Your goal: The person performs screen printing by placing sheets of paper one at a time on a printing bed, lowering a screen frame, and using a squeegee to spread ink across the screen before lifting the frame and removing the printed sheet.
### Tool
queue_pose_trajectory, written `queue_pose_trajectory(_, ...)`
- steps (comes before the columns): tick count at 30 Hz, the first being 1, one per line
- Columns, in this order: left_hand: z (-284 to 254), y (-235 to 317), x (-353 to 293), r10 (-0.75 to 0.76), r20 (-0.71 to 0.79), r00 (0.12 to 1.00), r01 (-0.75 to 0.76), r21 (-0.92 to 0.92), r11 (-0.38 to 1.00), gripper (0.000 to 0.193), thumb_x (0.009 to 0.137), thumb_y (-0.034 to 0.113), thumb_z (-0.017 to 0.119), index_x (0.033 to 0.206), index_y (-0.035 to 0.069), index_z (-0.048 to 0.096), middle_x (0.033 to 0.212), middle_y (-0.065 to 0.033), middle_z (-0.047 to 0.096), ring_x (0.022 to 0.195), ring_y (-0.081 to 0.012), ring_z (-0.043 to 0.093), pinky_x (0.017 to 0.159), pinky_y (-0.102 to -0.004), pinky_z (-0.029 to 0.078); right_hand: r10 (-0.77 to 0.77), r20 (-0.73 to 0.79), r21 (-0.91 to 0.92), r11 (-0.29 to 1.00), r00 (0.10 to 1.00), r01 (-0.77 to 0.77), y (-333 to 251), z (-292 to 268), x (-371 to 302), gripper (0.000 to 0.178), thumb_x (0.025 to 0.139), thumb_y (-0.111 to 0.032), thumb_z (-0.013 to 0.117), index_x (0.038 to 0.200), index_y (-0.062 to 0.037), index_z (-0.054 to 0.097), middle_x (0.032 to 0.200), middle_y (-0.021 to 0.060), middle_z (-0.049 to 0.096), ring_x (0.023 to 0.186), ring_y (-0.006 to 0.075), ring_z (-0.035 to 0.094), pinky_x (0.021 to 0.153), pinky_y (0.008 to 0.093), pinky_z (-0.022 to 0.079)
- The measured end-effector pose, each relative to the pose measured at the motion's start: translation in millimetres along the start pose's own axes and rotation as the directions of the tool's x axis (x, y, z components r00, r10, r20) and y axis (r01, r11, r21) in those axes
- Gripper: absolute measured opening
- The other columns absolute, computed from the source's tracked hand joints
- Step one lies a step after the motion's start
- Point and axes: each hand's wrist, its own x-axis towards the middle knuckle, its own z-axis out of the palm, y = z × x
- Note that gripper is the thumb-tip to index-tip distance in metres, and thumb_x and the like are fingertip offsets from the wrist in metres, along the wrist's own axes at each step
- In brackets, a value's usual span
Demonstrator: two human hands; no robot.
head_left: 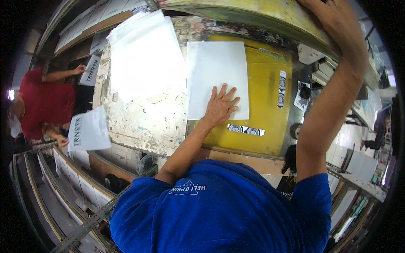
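Note:
A flat white zip bag (217,63) lies on a yellow board (270,126) in front of me. My left hand (221,103) rests on the bag's lower right part, fingers spread and palm down. At the upper right, my right hand (327,10) holds the edge of a raised, yellow-stained frame (270,21); its fingertips are partly cut off by the picture's edge. Left of the bag, a fanned stack of similar white bags (145,55) lies on the paint-spotted table (143,126).
Two black-and-white patterned strips (282,89) (247,129) lie on the board. At the left, a person in a red shirt (48,101) holds two printed white bags (89,130). Metal racks (80,181) stand at the lower left, with shelves (356,185) at the right.

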Motion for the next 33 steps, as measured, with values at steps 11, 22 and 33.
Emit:
queue_pose_trajectory(11, 40, 69, 64, 0.23, 0.165, 0.959, -0.223, -0.059, 0.973, 0.056, 0.096, 0.043, 0.063, 0.147, 0.022, 0.055, 0.165, -0.0078, 0.032, 0.155, -0.0366, 0.017, 0.125, -0.0617, 0.007, -0.1, 0.005, 0.059, 0.993, 0.995, 0.099, -26, -4, -14, 0.039, 0.087, -0.025, 0.07, 0.116, 0.0002, 0.075, 0.102, 0.0198, 0.077, 0.082, 0.0244, 0.071, 0.081, 0.0337, 0.056)
queue_pose_trajectory(22, 41, 87, 49, 0.254, 0.211, 0.944, -0.253, -0.031, 0.967, 0.059, 0.096, 0.045, 0.06, 0.149, 0.02, 0.052, 0.166, -0.0086, 0.029, 0.156, -0.0351, 0.016, 0.124, -0.0628, 0.007, -0.116, -0.031, -0.01, 0.993, 0.993, 0.115, -3, 7, -9, 0.039, 0.088, -0.025, 0.068, 0.117, 0.0019, 0.074, 0.102, 0.0193, 0.077, 0.082, 0.0243, 0.071, 0.081, 0.0334, 0.056)
queue_pose_trajectory(33, -55, 80, 40, -0.062, -0.345, 0.937, -0.174, -0.61, 0.773, 0.082, 0.085, 0.044, 0.077, 0.151, 0.008, 0.044, 0.151, -0.014, 0.05, 0.138, -0.0349, 0.049, 0.118, -0.0517, 0.032, -0.073, -0.096, -0.039, 0.997, 0.993, 0.07, -21, 32, -43, 0.041, 0.085, -0.026, 0.073, 0.115, 0.0032, 0.074, 0.09, 0.0166, 0.077, 0.072, 0.0212, 0.072, 0.075, 0.0326, 0.059)
